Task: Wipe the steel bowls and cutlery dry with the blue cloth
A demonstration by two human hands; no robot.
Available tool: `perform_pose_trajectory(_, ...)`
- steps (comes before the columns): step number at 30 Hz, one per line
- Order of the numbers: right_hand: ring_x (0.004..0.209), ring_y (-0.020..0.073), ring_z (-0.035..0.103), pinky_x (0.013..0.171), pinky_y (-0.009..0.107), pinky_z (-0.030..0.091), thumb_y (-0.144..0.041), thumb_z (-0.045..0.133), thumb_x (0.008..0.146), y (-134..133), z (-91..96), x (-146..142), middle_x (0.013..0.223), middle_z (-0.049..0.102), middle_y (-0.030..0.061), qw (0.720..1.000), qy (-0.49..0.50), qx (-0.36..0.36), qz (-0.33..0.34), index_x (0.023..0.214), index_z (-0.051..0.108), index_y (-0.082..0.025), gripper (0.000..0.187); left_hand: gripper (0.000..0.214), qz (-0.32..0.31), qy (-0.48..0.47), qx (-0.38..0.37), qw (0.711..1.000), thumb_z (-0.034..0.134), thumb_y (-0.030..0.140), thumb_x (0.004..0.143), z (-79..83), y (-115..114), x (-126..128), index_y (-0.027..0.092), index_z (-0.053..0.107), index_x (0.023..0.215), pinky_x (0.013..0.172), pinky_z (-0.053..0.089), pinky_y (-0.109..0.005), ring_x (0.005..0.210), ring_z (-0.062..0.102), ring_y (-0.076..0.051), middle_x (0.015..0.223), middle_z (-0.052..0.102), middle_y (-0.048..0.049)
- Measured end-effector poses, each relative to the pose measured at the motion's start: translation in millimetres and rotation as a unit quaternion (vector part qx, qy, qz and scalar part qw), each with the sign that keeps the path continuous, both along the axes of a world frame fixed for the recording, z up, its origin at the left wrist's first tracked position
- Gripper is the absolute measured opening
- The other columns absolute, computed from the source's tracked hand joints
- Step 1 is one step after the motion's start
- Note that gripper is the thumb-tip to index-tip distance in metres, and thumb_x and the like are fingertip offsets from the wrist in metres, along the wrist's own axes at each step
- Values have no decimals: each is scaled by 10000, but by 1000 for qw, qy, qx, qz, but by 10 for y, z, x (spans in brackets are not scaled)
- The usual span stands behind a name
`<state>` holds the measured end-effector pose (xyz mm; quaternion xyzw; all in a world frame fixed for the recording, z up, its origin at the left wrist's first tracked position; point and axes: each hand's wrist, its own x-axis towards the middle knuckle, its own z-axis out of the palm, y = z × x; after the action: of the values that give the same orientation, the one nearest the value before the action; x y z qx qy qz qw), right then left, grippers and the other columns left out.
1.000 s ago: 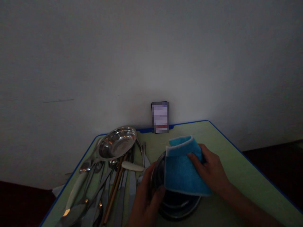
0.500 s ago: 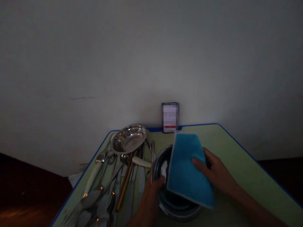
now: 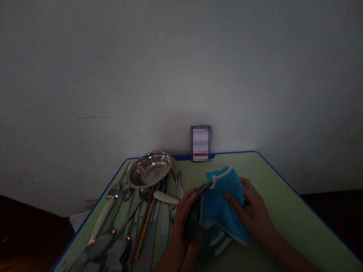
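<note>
My left hand [image 3: 183, 219] grips the left rim of a round steel dish [image 3: 198, 217], which is tipped up on edge above the green table [image 3: 283, 223]. My right hand [image 3: 255, 211] presses a blue cloth [image 3: 224, 206] with a white hem against the dish; the cloth folds over the dish's top rim and covers most of it. Both hands have their fingers curled around what they hold.
A shiny steel plate [image 3: 149, 173] rests at the table's far left. In front of it lies a heap of spoons, knives and chopsticks [image 3: 133, 226]. A small blurred box [image 3: 201, 143] stands against the white wall. The blue table edge [image 3: 286, 185] runs along the right.
The dish has been tipped up from lying nearly flat. The blue cloth went from spread wide to wrapped over the dish's upper rim, and my left hand shifted up along the rim.
</note>
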<state>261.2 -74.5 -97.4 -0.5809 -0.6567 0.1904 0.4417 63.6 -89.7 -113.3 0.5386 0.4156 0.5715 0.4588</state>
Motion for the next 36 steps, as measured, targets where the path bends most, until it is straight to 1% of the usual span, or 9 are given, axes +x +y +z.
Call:
perform_pose_trajectory(5,674,169,582,636,295,478,-364,498,836,27,103,141,766,602,27,992,-122,36,-8,889,555,-202,180,535,-70,56,-62,994,580,315,687,215,-93,46,199,540,1208,1075,219,-470,1256,370,-327,1313,495,-101)
perform_pose_trajectory(11,828,188,607,702,299,479,-273,474,847,-25,186,136,938,624,72,972,-202,104,60,1028,518,-205,198,525,-92,82,-96,988,529,354,746,325,-233,57,231,511,1256,1070,254,-452,1235,404,-318,1266,546,-76)
perform_pose_trajectory(14,765,182,593,666,300,471,-252,481,826,-43,192,101,866,602,54,982,-165,73,50,946,508,-206,131,464,-82,59,-80,992,512,374,780,261,-214,69,239,539,1223,1087,231,-409,1269,368,-287,1310,509,-57)
perform_pose_trajectory(17,663,172,576,609,299,472,-335,475,833,-26,112,59,751,577,17,998,-49,-25,-6,883,480,-210,134,609,-91,24,-91,991,543,376,774,181,-184,102,216,382,1339,1085,233,-407,1299,324,-265,1383,423,-70)
perform_pose_trajectory(19,707,181,596,640,307,490,-394,441,849,-9,22,8,783,601,22,994,68,-76,-36,920,469,-210,200,795,-108,9,-116,987,614,387,720,122,-172,117,201,244,1399,1070,255,-434,1305,309,-281,1412,374,-97)
perform_pose_trajectory(22,864,201,607,753,324,488,-433,431,846,-4,-101,-88,910,632,48,981,161,-97,-49,967,465,-214,252,836,-100,9,-183,978,697,368,646,30,-161,107,207,312,1371,1032,312,-475,1253,385,-325,1308,497,-135)
perform_pose_trajectory(25,861,203,608,748,319,483,-431,454,835,-14,-157,-143,911,636,50,982,157,-99,-42,1005,457,-210,279,669,-60,2,-211,976,667,362,680,-41,-153,89,213,440,1291,1018,329,-482,1201,450,-323,1151,608,-133)
perform_pose_trajectory(29,787,191,607,713,306,474,-406,481,826,10,-147,-110,863,627,39,986,121,-111,-26,999,456,-192,276,675,-16,38,-121,992,596,347,738,-58,-144,106,213,341,1348,1093,189,-433,1309,300,-270,1324,471,-111)
perform_pose_trajectory(36,710,172,579,652,291,443,-395,491,822,80,18,32,799,609,17,995,9,-100,2,901,509,-191,219,738,-109,39,-128,985,590,373,726,74,-68,46,235,284,1383,1082,232,-447,1322,252,-311,1405,385,-65)
